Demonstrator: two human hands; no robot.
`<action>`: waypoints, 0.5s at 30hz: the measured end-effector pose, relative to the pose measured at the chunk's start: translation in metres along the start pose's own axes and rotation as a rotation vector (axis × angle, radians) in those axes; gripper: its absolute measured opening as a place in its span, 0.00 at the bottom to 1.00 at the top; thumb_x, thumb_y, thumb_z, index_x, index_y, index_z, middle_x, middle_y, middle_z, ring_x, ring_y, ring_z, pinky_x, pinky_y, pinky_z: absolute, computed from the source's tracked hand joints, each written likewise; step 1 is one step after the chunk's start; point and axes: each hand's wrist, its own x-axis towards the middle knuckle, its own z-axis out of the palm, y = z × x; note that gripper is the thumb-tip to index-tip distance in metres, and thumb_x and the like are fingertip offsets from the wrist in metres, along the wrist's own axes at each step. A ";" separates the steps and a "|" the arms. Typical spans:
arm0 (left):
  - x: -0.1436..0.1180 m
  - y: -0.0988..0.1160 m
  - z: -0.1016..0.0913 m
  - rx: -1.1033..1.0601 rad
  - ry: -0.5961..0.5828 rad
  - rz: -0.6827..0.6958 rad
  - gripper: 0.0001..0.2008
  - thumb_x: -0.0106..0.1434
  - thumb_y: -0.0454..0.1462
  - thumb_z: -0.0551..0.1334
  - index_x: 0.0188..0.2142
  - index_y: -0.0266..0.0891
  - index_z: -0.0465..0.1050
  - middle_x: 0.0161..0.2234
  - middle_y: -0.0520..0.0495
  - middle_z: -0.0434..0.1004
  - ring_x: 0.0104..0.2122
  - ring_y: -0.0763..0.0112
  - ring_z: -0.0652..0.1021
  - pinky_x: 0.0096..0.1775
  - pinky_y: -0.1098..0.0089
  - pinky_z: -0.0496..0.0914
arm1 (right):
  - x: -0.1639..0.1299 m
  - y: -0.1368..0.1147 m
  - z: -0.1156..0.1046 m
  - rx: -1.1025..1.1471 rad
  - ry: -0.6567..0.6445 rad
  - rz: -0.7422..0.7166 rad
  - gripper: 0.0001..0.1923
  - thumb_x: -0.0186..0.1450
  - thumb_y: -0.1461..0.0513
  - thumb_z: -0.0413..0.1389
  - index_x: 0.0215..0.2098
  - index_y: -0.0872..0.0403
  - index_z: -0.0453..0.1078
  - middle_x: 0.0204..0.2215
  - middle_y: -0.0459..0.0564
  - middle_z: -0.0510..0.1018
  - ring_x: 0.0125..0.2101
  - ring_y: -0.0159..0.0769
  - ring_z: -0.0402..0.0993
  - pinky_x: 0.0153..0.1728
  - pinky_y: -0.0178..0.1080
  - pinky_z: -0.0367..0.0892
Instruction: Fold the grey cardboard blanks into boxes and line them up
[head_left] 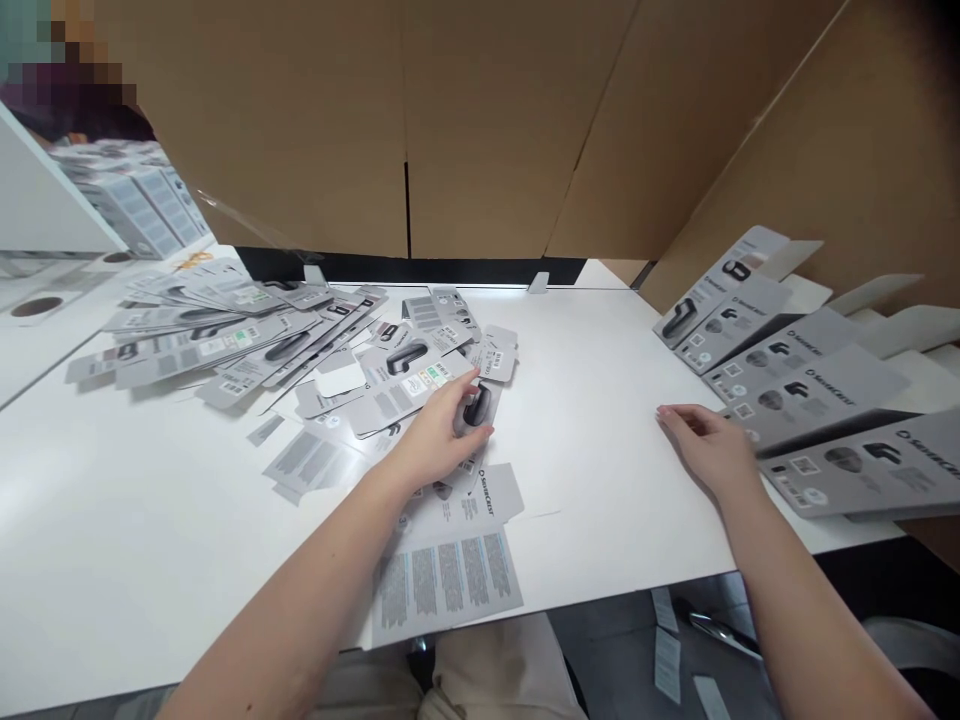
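Observation:
A loose heap of flat grey printed carton blanks covers the left and middle of the white table. My left hand lies on the near edge of that heap, fingers curled over one blank with a dark product picture. One flat blank lies under my left forearm and overhangs the front edge. My right hand rests palm down on bare table, fingers apart, holding nothing, just left of a row of folded grey cartons.
Brown cardboard panels wall the back and right of the table. A second white surface at the far left carries more stacked grey cartons, with a person behind it. Paper scraps lie on the floor below the front edge.

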 end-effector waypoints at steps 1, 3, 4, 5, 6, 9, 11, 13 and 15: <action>0.000 0.000 0.000 0.000 -0.004 -0.009 0.45 0.75 0.45 0.72 0.86 0.43 0.62 0.75 0.31 0.77 0.76 0.42 0.76 0.78 0.42 0.69 | -0.001 -0.003 -0.001 -0.025 -0.014 -0.011 0.21 0.59 0.40 0.72 0.35 0.47 0.87 0.34 0.58 0.88 0.37 0.54 0.81 0.47 0.58 0.76; 0.000 0.000 0.000 -0.005 -0.007 -0.015 0.45 0.75 0.45 0.72 0.86 0.42 0.62 0.76 0.31 0.76 0.76 0.43 0.76 0.78 0.42 0.69 | -0.002 -0.012 0.000 -0.074 -0.063 -0.036 0.22 0.60 0.39 0.72 0.36 0.47 0.87 0.34 0.58 0.88 0.36 0.54 0.80 0.45 0.57 0.74; 0.001 -0.001 0.000 -0.010 -0.007 -0.013 0.45 0.75 0.45 0.72 0.85 0.42 0.62 0.76 0.31 0.76 0.76 0.43 0.76 0.78 0.42 0.69 | -0.003 -0.019 0.001 -0.096 -0.093 -0.049 0.24 0.61 0.38 0.72 0.38 0.47 0.88 0.34 0.57 0.87 0.35 0.53 0.80 0.44 0.57 0.74; 0.001 -0.001 0.001 -0.015 -0.004 -0.007 0.44 0.75 0.45 0.72 0.85 0.43 0.62 0.76 0.32 0.76 0.76 0.43 0.76 0.78 0.42 0.69 | -0.003 -0.028 0.005 -0.108 -0.133 -0.063 0.26 0.61 0.36 0.72 0.40 0.47 0.89 0.34 0.57 0.87 0.35 0.52 0.80 0.44 0.56 0.75; 0.002 -0.002 0.002 -0.018 0.000 0.000 0.44 0.74 0.45 0.72 0.85 0.44 0.63 0.76 0.32 0.77 0.76 0.43 0.77 0.78 0.42 0.69 | -0.004 -0.040 0.010 -0.104 -0.174 -0.074 0.28 0.62 0.35 0.72 0.43 0.47 0.89 0.35 0.56 0.88 0.35 0.52 0.81 0.44 0.56 0.76; 0.003 -0.003 0.004 -0.045 0.021 0.025 0.42 0.74 0.44 0.73 0.83 0.45 0.65 0.75 0.32 0.77 0.75 0.43 0.78 0.78 0.42 0.71 | -0.010 -0.093 0.044 0.019 -0.340 -0.146 0.31 0.68 0.32 0.68 0.50 0.47 0.89 0.46 0.58 0.91 0.43 0.53 0.86 0.52 0.57 0.79; 0.004 -0.001 0.002 -0.062 0.063 0.060 0.39 0.76 0.44 0.71 0.82 0.46 0.66 0.75 0.33 0.77 0.75 0.45 0.79 0.77 0.44 0.72 | -0.019 -0.133 0.079 0.096 -0.465 -0.245 0.31 0.71 0.33 0.68 0.52 0.47 0.88 0.49 0.58 0.91 0.47 0.54 0.86 0.55 0.57 0.80; 0.005 0.002 -0.004 -0.009 0.159 0.121 0.35 0.77 0.43 0.70 0.80 0.47 0.69 0.73 0.34 0.79 0.74 0.47 0.79 0.77 0.44 0.72 | -0.033 -0.168 0.118 0.150 -0.513 -0.318 0.31 0.72 0.36 0.68 0.59 0.49 0.86 0.52 0.59 0.89 0.49 0.54 0.85 0.57 0.57 0.81; 0.005 0.003 -0.014 0.130 0.282 0.163 0.33 0.76 0.42 0.69 0.78 0.47 0.71 0.71 0.35 0.80 0.74 0.47 0.79 0.78 0.43 0.70 | -0.048 -0.188 0.153 0.162 -0.470 -0.339 0.37 0.71 0.38 0.70 0.68 0.51 0.81 0.57 0.61 0.86 0.52 0.56 0.84 0.60 0.60 0.81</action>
